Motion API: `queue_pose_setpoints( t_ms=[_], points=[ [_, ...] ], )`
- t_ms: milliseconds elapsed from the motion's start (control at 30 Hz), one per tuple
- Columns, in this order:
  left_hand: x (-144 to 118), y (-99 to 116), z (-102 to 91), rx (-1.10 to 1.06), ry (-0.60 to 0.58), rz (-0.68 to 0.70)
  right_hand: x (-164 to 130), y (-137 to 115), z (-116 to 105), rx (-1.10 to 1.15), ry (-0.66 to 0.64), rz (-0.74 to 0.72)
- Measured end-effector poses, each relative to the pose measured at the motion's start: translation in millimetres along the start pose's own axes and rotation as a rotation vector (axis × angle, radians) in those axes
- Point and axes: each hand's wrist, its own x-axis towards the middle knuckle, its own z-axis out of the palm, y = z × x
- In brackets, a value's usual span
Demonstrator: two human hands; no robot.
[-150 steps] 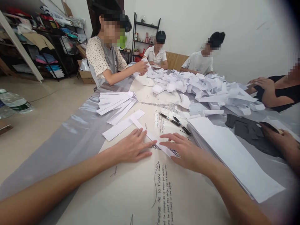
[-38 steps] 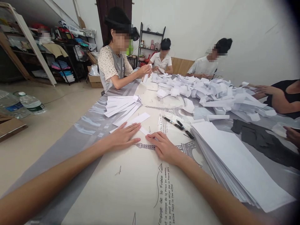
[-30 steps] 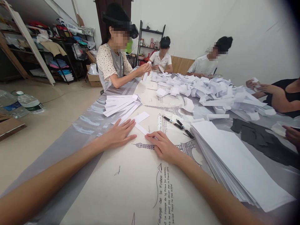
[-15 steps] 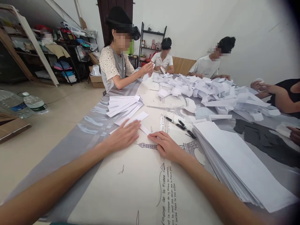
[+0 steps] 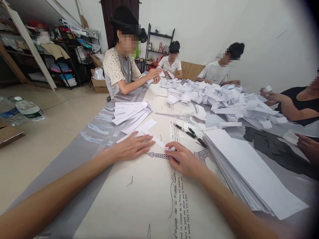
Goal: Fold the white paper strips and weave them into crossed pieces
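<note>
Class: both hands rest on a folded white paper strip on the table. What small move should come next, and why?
Probably slide the right hand along the paper strip to press the crease: the left hand lies flat, pinning its other end, and the strip looks only loosely folded.

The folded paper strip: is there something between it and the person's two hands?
Nothing visible. The left hand lies flat on the folded paper strip, and the right hand touches its near end directly.

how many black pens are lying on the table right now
2. One black pen lies just beyond the right hand; the second pen lies to its right, beside the stack of white sheets. More may be hidden under the heap of folded paper.
</note>
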Motion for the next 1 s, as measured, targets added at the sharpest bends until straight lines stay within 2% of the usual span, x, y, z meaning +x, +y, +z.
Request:
queue_pose_setpoints(
  t_ms=[133,267,400,533,667,800,867,1000],
  points=[
    [0.0,1.4,2.1,-0.01,0.04,0.021,2.7,3.6,7.4,0.003,0.076,0.088],
    [3.8,2.3,7.6,-0.047,0.173,0.025,2.6,12.4,3.7,0.031,0.014,0.129],
    [10.0,2.8,13.0,-0.07,0.319,-0.017,1.4,12.3,-2.3,-0.023,-0.012,0.085],
    [12.4,7.8,12.7,-0.09,0.304,-0.012,2.8,3.4,-1.5,-0.107,0.011,0.105],
    [12.1,13.6,6.9,-0.05,0.259,0.017,2.7,-0.8,-2.1,-0.095,0.016,0.121],
    [9.4,12.7,-2.5,0.133,0.356,0.082,-0.1,1.9,-7.8,-0.055,-0.014,0.1],
    [6.3,11.5,-7.3,0.231,0.421,0.128,-0.6,4.0,-10.4,-0.071,0.048,0.05],
    [1.4,13.3,-11.7,0.288,0.496,0.229,1.1,8.0,-12.2,-0.152,0.274,-0.02]
  ],
)
